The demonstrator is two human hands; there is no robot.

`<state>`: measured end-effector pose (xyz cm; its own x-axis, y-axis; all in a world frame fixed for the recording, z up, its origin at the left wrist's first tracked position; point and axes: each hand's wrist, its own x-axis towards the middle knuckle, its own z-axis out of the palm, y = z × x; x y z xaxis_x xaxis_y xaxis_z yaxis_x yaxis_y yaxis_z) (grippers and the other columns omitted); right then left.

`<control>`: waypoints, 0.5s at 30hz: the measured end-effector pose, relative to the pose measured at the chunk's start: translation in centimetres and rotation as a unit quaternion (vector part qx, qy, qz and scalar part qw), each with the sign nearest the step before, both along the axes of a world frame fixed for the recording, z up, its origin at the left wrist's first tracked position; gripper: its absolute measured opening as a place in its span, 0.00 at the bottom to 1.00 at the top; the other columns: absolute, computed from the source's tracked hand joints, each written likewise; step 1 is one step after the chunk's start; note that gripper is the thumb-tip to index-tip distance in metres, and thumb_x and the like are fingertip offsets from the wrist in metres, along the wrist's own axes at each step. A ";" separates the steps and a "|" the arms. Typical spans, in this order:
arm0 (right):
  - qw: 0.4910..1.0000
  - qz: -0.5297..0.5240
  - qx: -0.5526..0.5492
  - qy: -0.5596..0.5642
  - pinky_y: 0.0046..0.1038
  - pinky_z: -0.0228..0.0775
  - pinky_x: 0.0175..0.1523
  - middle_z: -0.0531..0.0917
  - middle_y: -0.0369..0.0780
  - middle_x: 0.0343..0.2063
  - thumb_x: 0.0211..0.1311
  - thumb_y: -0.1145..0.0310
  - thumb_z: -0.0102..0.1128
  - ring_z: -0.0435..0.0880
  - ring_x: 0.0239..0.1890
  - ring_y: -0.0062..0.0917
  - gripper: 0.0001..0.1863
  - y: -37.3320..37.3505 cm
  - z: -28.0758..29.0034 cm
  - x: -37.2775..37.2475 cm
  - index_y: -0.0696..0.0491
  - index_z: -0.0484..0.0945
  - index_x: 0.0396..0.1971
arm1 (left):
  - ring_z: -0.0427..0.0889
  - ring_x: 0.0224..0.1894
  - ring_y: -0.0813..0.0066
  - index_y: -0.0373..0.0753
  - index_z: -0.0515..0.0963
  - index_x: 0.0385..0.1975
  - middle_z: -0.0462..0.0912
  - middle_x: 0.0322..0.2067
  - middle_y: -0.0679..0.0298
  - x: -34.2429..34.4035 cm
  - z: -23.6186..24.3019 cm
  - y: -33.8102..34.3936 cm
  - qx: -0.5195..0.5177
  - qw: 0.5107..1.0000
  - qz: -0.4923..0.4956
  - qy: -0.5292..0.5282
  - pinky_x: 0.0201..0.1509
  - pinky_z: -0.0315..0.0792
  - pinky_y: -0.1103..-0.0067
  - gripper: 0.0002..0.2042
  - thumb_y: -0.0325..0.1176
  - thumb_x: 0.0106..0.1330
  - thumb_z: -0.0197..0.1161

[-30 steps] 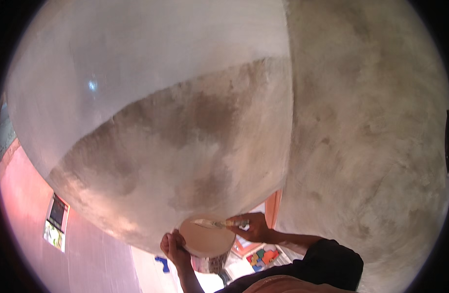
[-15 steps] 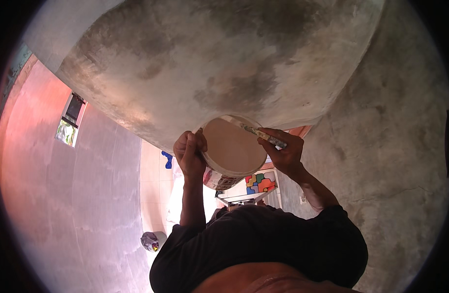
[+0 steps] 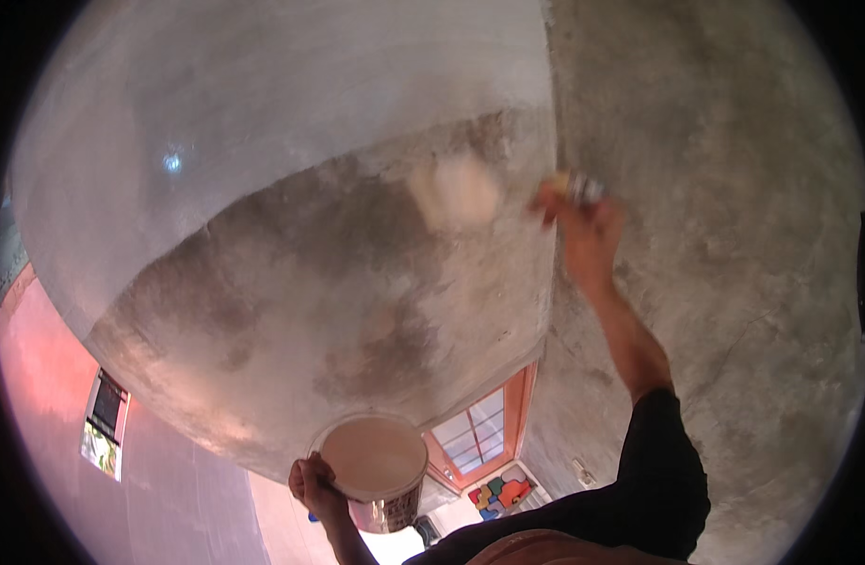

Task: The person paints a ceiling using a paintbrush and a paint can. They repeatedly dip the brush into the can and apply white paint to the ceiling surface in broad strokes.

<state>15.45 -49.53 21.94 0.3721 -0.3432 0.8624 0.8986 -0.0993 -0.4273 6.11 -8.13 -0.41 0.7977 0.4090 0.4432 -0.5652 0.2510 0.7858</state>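
My left hand point(image 3: 316, 482) is closed on the near left rim of a round paint bucket point(image 3: 385, 507), which is filled with pale beige paint point(image 3: 371, 457). Higher up, at the corner of the wall, my right hand point(image 3: 588, 231) is raised with its fingers wrapped round a paintbrush point(image 3: 580, 187). Motion smears the brush, so its bristles are hard to make out. To the left of that hand, a blurred pale patch point(image 3: 456, 193) stands out on the darker part of the grey wall point(image 3: 329, 254).
A second grey wall point(image 3: 734, 235) rises on the right and meets the first in a corner. Below are an orange-framed glazed door point(image 3: 479, 433) and a multicoloured mat point(image 3: 500, 494). A small window opening point(image 3: 105, 424) shows at the left.
My right hand has lifted the paintbrush from the bucket up to the wall corner. A pale patch now shows on the wall. The bucket and my left hand sit lower and further left in view.
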 end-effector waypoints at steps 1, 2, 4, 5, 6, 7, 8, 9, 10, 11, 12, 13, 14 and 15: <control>0.992 -0.127 0.008 0.019 0.20 0.69 0.27 0.85 0.38 0.24 0.59 0.73 0.61 0.80 0.24 0.17 0.06 -1.3 4.4 0.6 0.57 0.84 0.25 | 0.57 0.17 0.82 0.42 0.60 0.14 0.61 0.11 0.69 0.0 -0.2 0.4 0.001 1.000 0.010 0.005 0.23 0.52 0.81 0.19 0.36 0.71 0.49; 0.983 -0.175 0.045 -0.025 0.22 0.68 0.27 0.84 0.37 0.21 0.57 0.67 0.64 0.76 0.21 0.16 0.08 -3.2 7.4 2.4 0.57 0.84 0.25 | 0.57 0.17 0.82 0.42 0.60 0.14 0.61 0.11 0.69 -0.6 -0.4 0.5 0.005 1.000 0.019 0.002 0.24 0.53 0.82 0.19 0.36 0.71 0.50; 0.971 -0.210 0.065 -0.098 0.24 0.67 0.27 0.82 0.36 0.18 0.52 0.59 0.65 0.74 0.20 0.17 0.16 -7.6 14.1 5.2 0.59 0.84 0.25 | 0.57 0.16 0.82 0.42 0.60 0.14 0.61 0.10 0.69 -0.5 -0.3 0.8 0.011 1.000 0.027 -0.006 0.24 0.53 0.82 0.20 0.36 0.71 0.50; 0.950 -0.284 0.046 -0.123 0.25 0.69 0.26 0.84 0.40 0.21 0.53 0.64 0.63 0.78 0.20 0.21 0.12 -10.0 16.9 6.4 0.60 0.83 0.25 | 0.57 0.16 0.82 0.42 0.60 0.13 0.61 0.10 0.69 -0.8 0.0 0.9 0.015 0.999 0.038 0.007 0.24 0.53 0.82 0.20 0.37 0.71 0.50; 0.923 -0.354 0.027 -0.148 0.27 0.72 0.26 0.85 0.44 0.23 0.54 0.69 0.60 0.82 0.21 0.25 0.10 -12.2 19.7 7.5 0.61 0.82 0.25 | 0.58 0.16 0.82 0.42 0.60 0.13 0.61 0.10 0.69 -1.0 0.3 1.0 0.016 0.998 0.052 0.019 0.23 0.54 0.82 0.20 0.37 0.71 0.50; 0.913 -0.370 0.042 -0.169 0.34 0.73 0.29 0.83 0.46 0.20 0.53 0.68 0.59 0.81 0.22 0.36 0.10 -13.5 21.9 8.4 0.61 0.80 0.23 | 0.58 0.16 0.83 0.42 0.60 0.13 0.61 0.10 0.69 -0.5 0.0 1.5 0.002 0.997 0.068 0.035 0.23 0.54 0.83 0.20 0.35 0.71 0.50; 0.905 -0.376 0.057 -0.191 0.41 0.74 0.31 0.80 0.49 0.18 0.52 0.67 0.58 0.81 0.22 0.46 0.10 -13.8 24.0 9.5 0.60 0.77 0.21 | 0.58 0.16 0.83 0.42 0.60 0.13 0.61 0.11 0.69 -0.6 -0.3 2.3 -0.016 0.994 0.095 0.049 0.22 0.54 0.83 0.19 0.34 0.70 0.50; 0.886 -0.430 0.047 -0.166 0.41 0.73 0.33 0.81 0.49 0.19 0.53 0.66 0.58 0.81 0.24 0.47 0.12 -14.1 25.2 10.1 0.60 0.77 0.22 | 0.58 0.16 0.83 0.43 0.61 0.14 0.61 0.11 0.69 -0.4 -1.6 4.0 -0.052 0.989 0.122 0.067 0.21 0.54 0.84 0.18 0.31 0.70 0.49; 0.865 -0.480 0.038 -0.140 0.42 0.72 0.34 0.81 0.49 0.21 0.53 0.64 0.58 0.81 0.26 0.47 0.13 -14.2 26.2 10.8 0.61 0.78 0.23 | 0.59 0.16 0.84 0.43 0.61 0.15 0.62 0.11 0.68 -0.4 -2.5 5.0 -0.089 0.981 0.152 0.084 0.21 0.53 0.85 0.17 0.28 0.70 0.49; 0.837 -0.535 0.027 -0.111 0.42 0.72 0.35 0.81 0.49 0.22 0.54 0.62 0.59 0.80 0.27 0.47 0.14 -14.9 27.3 11.3 0.61 0.78 0.25 | 0.59 0.16 0.84 0.44 0.61 0.15 0.62 0.12 0.69 -1.1 -2.4 4.9 -0.060 0.993 0.099 0.003 0.19 0.52 0.85 0.17 0.30 0.70 0.49; 0.790 -0.602 0.023 -0.112 0.42 0.71 0.37 0.81 0.50 0.24 0.55 0.60 0.58 0.80 0.30 0.47 0.15 -16.7 28.5 13.4 0.61 0.78 0.26 | 0.59 0.16 0.84 0.44 0.61 0.15 0.62 0.12 0.69 -1.4 -2.2 4.8 -0.061 0.992 0.109 0.001 0.19 0.52 0.85 0.17 0.31 0.70 0.49; 0.730 -0.673 0.013 -0.115 0.43 0.71 0.39 0.81 0.50 0.26 0.55 0.59 0.58 0.79 0.32 0.47 0.16 -19.6 30.0 16.0 0.60 0.78 0.27 | 0.58 0.16 0.84 0.44 0.61 0.15 0.62 0.11 0.69 -1.2 -2.1 4.4 -0.066 0.992 0.108 0.001 0.19 0.51 0.84 0.17 0.31 0.70 0.49; 0.670 -0.733 0.006 -0.116 0.44 0.70 0.42 0.81 0.51 0.29 0.56 0.57 0.58 0.79 0.34 0.48 0.18 -21.1 30.9 17.7 0.60 0.78 0.29 | 0.58 0.16 0.85 0.44 0.61 0.15 0.62 0.11 0.69 -1.1 -2.0 4.2 -0.069 0.991 0.115 0.002 0.18 0.51 0.84 0.17 0.31 0.70 0.49; 0.693 -0.714 0.007 -0.095 0.44 0.69 0.43 0.80 0.51 0.30 0.56 0.56 0.57 0.78 0.36 0.48 0.18 -20.7 31.2 18.6 0.60 0.78 0.30 | 0.59 0.16 0.85 0.43 0.61 0.16 0.62 0.12 0.70 -1.5 -1.7 4.1 -0.051 0.992 0.112 -0.011 0.18 0.52 0.85 0.17 0.33 0.70 0.50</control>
